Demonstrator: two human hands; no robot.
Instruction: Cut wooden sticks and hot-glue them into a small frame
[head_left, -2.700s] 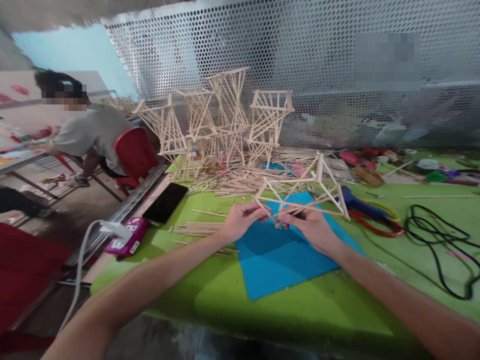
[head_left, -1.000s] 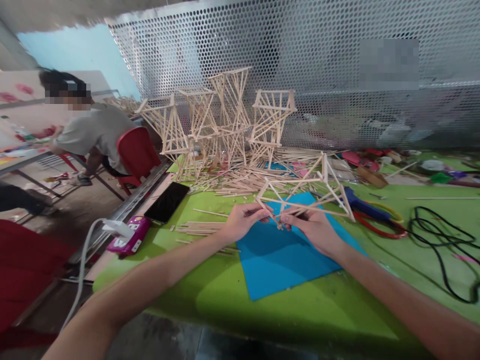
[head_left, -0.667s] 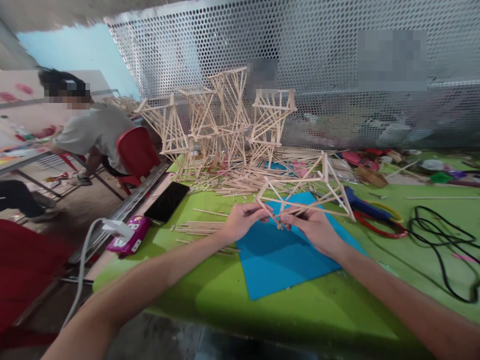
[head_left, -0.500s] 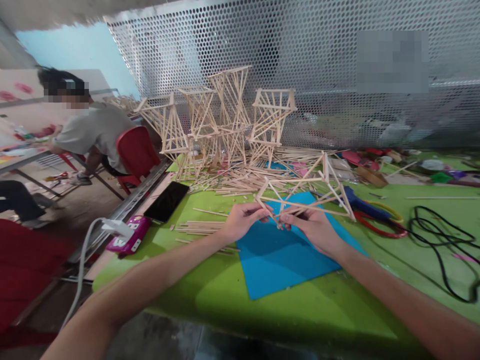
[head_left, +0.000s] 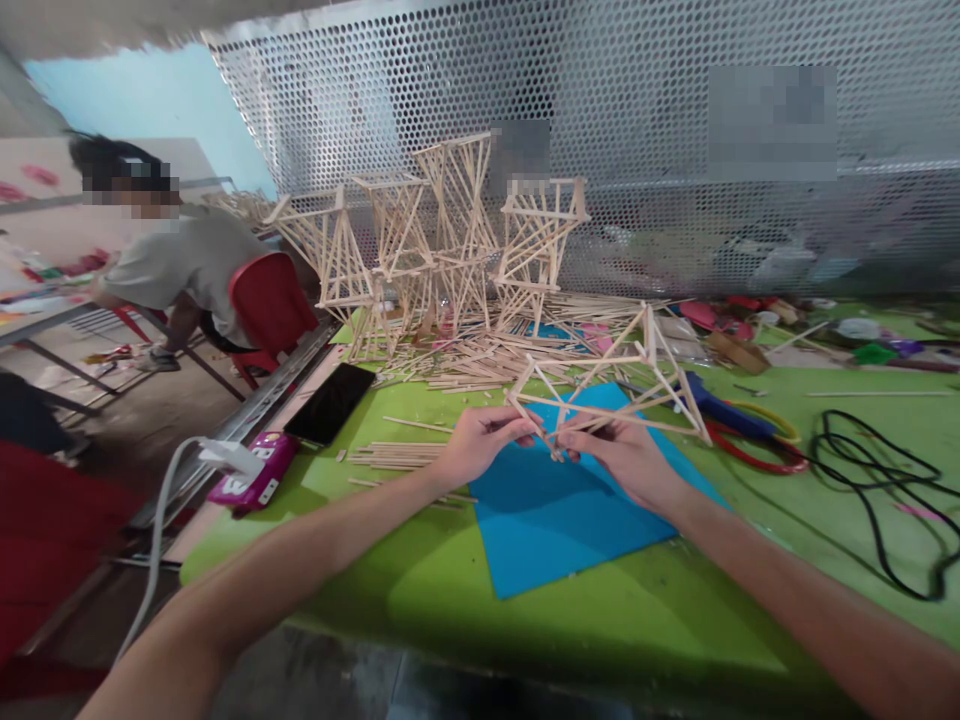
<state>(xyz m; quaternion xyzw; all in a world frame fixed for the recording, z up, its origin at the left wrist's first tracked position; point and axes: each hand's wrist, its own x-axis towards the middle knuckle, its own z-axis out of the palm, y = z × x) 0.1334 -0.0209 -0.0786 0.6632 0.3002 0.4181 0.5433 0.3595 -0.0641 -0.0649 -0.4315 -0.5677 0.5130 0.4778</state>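
Between both hands is a wooden stick frame (head_left: 607, 412), an open lattice of thin pale sticks joined at the corners. My left hand (head_left: 491, 440) pinches its near left corner with thumb and fingers. My right hand (head_left: 619, 455) grips the near end just beside it, with the rest of the frame reaching up and right above that hand. The fingertips of the two hands almost meet, and partly hide the joint they hold. Beneath the hands lies a blue sheet (head_left: 570, 525) on the green tabletop (head_left: 405, 570).
Tall stick towers (head_left: 457, 220) stand at the back before a perforated metal screen (head_left: 637, 120), with a pile of loose sticks (head_left: 487, 360). At left lie a phone (head_left: 330, 403) and a purple power strip (head_left: 259, 470); at right, scissors (head_left: 739, 420) and a black cord (head_left: 877, 480). A person (head_left: 180, 250) sits farther left.
Both hands keep their hold on the stick frame, with hardly any movement. The whole view has shifted very slightly.
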